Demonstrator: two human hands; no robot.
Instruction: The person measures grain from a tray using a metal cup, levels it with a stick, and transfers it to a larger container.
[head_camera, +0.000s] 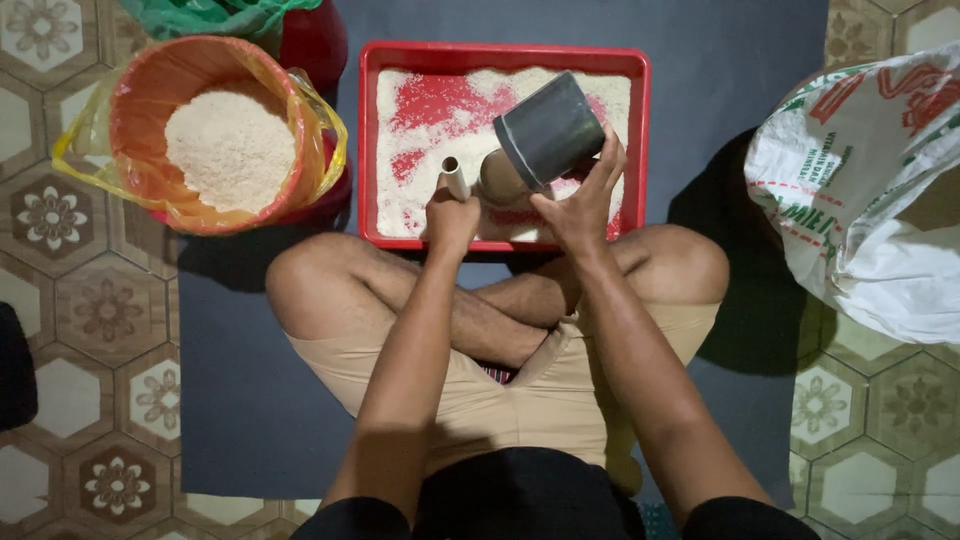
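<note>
1. Looking down through the head camera, I see my right hand (583, 195) wrapped around a dark grey cylindrical cup (548, 130), fingers pressed along its side, the cup tilted with its open mouth facing down and left, over the near edge of the red tray (505, 52).
2. My left hand (452, 215) is closed in a fist around a small pale tube (455, 178), held upright just beside the cup's mouth; whether the two touch I cannot tell.
3. White rice (450, 120) lies thinly spread in the tray, with bare red patches showing through.
4. To the left, an orange bucket (140, 90) lined with a yellow bag holds a mound of rice; a white printed sack (870, 190) sits well apart on the right.
5. My judgement on risk: the cup is tilted near the tray's front rim, so grains could fall past the rim onto the dark mat (240, 400) or my crossed legs.
6. The tube's opening looks narrow, so anything poured toward it could easily miss and scatter.
</note>
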